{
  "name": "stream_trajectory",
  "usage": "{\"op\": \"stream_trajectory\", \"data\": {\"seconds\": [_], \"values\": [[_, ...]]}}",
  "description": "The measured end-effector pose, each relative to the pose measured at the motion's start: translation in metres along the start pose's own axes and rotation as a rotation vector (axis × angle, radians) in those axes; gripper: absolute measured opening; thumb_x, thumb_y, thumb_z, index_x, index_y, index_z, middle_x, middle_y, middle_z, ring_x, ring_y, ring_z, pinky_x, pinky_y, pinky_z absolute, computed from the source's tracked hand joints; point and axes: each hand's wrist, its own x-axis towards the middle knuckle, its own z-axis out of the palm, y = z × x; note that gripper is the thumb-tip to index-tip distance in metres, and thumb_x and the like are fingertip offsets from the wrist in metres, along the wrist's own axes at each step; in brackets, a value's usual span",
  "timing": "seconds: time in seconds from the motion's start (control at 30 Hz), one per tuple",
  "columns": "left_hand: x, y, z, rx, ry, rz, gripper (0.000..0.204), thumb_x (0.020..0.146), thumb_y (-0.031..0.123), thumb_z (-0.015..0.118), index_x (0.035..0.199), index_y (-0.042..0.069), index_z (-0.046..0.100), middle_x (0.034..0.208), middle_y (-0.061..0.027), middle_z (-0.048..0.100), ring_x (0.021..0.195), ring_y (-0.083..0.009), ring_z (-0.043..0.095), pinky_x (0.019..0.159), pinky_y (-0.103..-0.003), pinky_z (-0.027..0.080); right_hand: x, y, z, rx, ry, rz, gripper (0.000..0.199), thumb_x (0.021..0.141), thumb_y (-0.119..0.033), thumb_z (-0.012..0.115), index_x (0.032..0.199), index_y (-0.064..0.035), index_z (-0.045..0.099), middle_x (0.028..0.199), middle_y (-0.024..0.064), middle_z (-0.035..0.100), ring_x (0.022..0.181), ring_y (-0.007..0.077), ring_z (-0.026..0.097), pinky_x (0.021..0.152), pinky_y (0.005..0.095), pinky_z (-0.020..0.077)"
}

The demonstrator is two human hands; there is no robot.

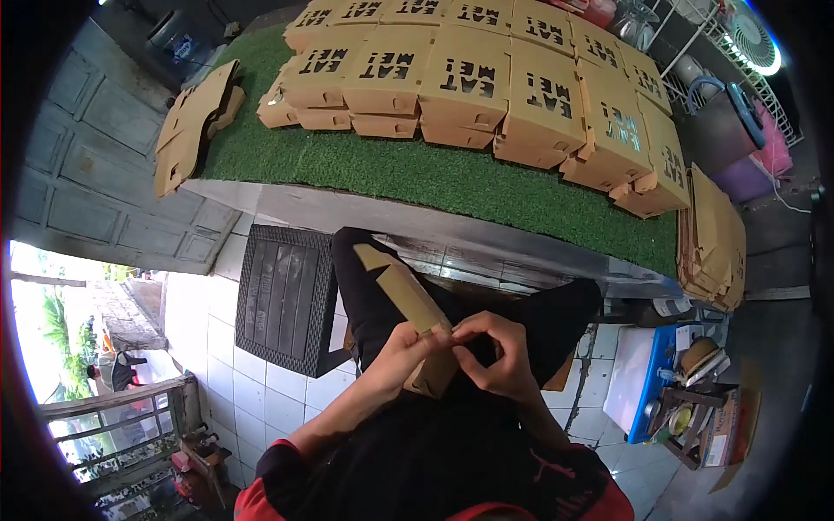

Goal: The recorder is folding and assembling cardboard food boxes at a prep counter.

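Observation:
Over my lap I hold a partly folded brown cardboard box (407,295), with a long flap pointing up and away to the left. My left hand (405,352) is closed round its left side, thumb near the upper corner. On the other side, my right hand (495,354) pinches the box's edge close to the left thumb. The lower part of the box shows between my wrists; its inner side is partly hidden by my fingers. Folded cardboard boxes (465,78) with dark cut-out lettering stand in rows on the table ahead.
Green artificial turf (382,169) covers the table. Flat cardboard blanks (193,122) lie at its left end, and more flat cardboard (714,239) leans at the right. A black woven-pattern stool (285,291) stands left of my legs. At right are a blue-and-white cooler (641,378) and cluttered crate (708,417).

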Motion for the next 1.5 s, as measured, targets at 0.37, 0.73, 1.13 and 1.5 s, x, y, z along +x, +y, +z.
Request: {"op": "stream_trajectory", "data": {"seconds": [0.37, 0.73, 1.13, 1.5], "values": [[0.005, 0.01, 0.004, 0.737, -0.119, 0.404, 0.013, 0.076, 0.008, 0.071, 0.081, 0.0, 0.063, 0.065, -0.0078, 0.063, 0.058, -0.0157, 0.063, 0.055, -0.029, 0.048, 0.04, -0.047, 0.005, -0.041, -0.008, 0.129, 0.063, 0.083, -0.024, 0.075, 0.136, -0.0023, 0.05, 0.117, 0.019, 0.066, 0.11, 0.0305, 0.065, 0.09, 0.0411, 0.0531], [0.015, 0.016, -0.062, 0.48, 0.034, 0.337, 0.03, 0.091, 0.03, 0.066, 0.094, 0.0, 0.065, 0.083, -0.0096, 0.069, 0.077, -0.0153, 0.066, 0.072, -0.031, 0.051, 0.052, -0.009, 0.024, -0.332, 0.016, -0.093, 0.019, 0.088, -0.003, 0.065, 0.107, -0.001, 0.068, 0.089, 0.0131, 0.07, 0.076, 0.0235, 0.072, 0.065, 0.0297, 0.0554], [0.015, 0.007, -0.031, 0.147, 0.085, 0.29, 0.015, 0.096, 0.009, 0.061, 0.097, -0.006, 0.062, 0.089, -0.0076, 0.067, 0.081, -0.0127, 0.067, 0.074, -0.023, 0.052, 0.032, 0.012, 0.016, 0.014, 0.169, 0.303, 0.013, 0.094, -0.011, 0.065, 0.097, 0.0014, 0.06, 0.081, 0.0009, 0.063, 0.073, 0.0035, 0.061, 0.064, 0.0206, 0.0467], [0.028, -0.007, -0.017, 0.588, 0.298, 0.678, 0.009, 0.079, 0.002, 0.074, 0.081, -0.004, 0.068, 0.083, -0.0114, 0.065, 0.077, -0.0181, 0.063, 0.067, -0.03, 0.048, 0.025, 0.017, 0.014, 0.118, 0.254, 0.277, 0.008, 0.093, -0.002, 0.064, 0.099, 0.0034, 0.06, 0.096, 0.005, 0.059, 0.085, 0.0081, 0.065, 0.075, 0.0222, 0.051]]}}
